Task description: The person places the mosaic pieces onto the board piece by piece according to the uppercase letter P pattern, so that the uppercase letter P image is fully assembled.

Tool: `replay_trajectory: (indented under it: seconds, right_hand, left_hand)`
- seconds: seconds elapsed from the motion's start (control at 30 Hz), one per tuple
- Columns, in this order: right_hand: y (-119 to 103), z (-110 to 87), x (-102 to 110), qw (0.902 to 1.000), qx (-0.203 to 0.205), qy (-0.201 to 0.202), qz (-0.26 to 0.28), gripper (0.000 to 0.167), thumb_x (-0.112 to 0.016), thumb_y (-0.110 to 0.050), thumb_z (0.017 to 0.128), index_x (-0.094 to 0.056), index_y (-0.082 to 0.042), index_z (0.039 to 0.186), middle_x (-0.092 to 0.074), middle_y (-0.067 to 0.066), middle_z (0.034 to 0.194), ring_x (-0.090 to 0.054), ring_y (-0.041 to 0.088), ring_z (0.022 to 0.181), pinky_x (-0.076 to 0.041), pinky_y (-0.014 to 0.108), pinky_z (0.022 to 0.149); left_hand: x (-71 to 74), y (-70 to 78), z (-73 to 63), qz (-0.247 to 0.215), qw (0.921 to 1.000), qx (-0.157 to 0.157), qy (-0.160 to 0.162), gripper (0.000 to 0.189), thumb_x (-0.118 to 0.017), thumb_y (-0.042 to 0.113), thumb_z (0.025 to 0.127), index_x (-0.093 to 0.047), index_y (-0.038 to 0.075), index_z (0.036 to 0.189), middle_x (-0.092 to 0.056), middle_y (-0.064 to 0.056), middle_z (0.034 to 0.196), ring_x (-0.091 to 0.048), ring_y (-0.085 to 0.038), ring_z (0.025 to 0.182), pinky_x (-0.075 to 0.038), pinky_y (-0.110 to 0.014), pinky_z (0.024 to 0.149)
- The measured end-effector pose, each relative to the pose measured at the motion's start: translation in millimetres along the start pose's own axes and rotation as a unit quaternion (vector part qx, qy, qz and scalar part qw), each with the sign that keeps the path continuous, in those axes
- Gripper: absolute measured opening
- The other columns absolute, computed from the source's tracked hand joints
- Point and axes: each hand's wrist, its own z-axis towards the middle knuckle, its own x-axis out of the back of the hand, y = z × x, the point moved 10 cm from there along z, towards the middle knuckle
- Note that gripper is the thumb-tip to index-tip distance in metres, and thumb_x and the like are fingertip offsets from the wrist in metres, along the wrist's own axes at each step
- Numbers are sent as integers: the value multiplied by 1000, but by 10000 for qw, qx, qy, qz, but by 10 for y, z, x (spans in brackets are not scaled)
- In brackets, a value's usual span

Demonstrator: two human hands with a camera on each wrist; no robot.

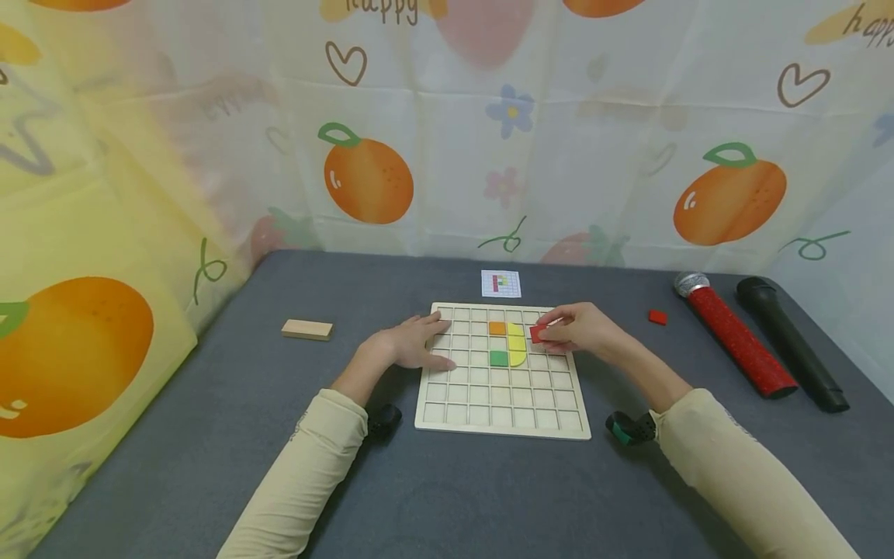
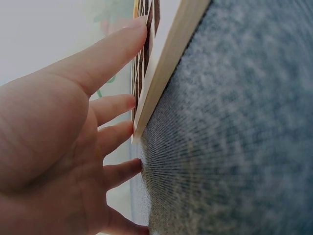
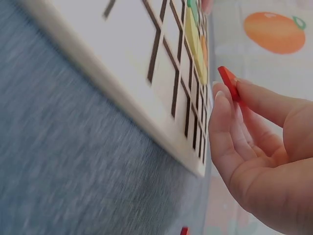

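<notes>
A pale wooden grid board (image 1: pixel 503 432) lies on the dark cloth-covered table. On it are an orange square tile (image 1: pixel 497 328), a yellow piece (image 1: pixel 516 344) with rounded ends over several cells, and a green square tile (image 1: pixel 499 359). My left hand (image 1: pixel 408 343) rests at the board's left edge with fingers spread; in the left wrist view the thumb (image 2: pixel 115 49) reaches over the rim. My right hand (image 1: pixel 587 331) pinches a red square tile (image 1: pixel 536 334) between thumb and fingertips, over the board's upper right cells. The right wrist view shows that tile (image 3: pixel 229 84) tilted.
A small printed card (image 1: pixel 500 284) with a coloured grid lies behind the board. Another red tile (image 1: pixel 657 317) sits to the right, near a red microphone (image 1: pixel 740 338) and a black microphone (image 1: pixel 792 345). On the left lies a wooden block (image 1: pixel 307 330). A patterned curtain (image 1: pixel 433 178) hangs behind the table.
</notes>
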Motion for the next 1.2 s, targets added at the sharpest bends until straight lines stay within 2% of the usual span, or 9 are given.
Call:
replay_trajectory:
  seconds: [0.2, 0.57, 1.0, 1.2]
  right_hand:
    - [-81, 93, -84, 9996, 8, 40, -283, 35, -69, -14, 89, -61, 3, 119, -67, 13, 105, -66, 19, 80, -53, 31, 72]
    - [-211, 209, -244, 10000, 46, -70, 49, 32, -67, -10, 90, -61, 3, 119, -68, 14, 101, -66, 21, 82, -54, 33, 75]
    - [-188, 407, -412, 9963, -665, 119, 527, 29, -68, -5, 88, -63, 3, 116, -67, 17, 95, -67, 16, 68, -55, 27, 66]
    - [-208, 467, -458, 9949, -855, 263, 468, 27, -70, -5, 86, -65, 2, 112, -68, 15, 88, -66, 15, 63, -54, 26, 63]
  left_hand:
    - [-4, 8, 3, 46, 10000, -31, -4, 81, -60, 51, 89, -23, 18, 153, -9, -6, 159, -6, -34, 143, -15, -56, 109]
    - [0, 17, 1, 108, 9999, -45, 26, 80, -60, 51, 90, -24, 18, 153, -10, -6, 159, -7, -34, 143, -16, -55, 109]
    - [-5, 0, 17, 186, 9998, -41, 15, 81, -59, 53, 90, -24, 16, 153, -11, -8, 158, -9, -35, 143, -16, -54, 110]
    - [-6, -7, 33, 214, 9998, 25, -8, 82, -60, 54, 89, -24, 18, 153, -11, -6, 159, -8, -34, 143, -16, -53, 110]
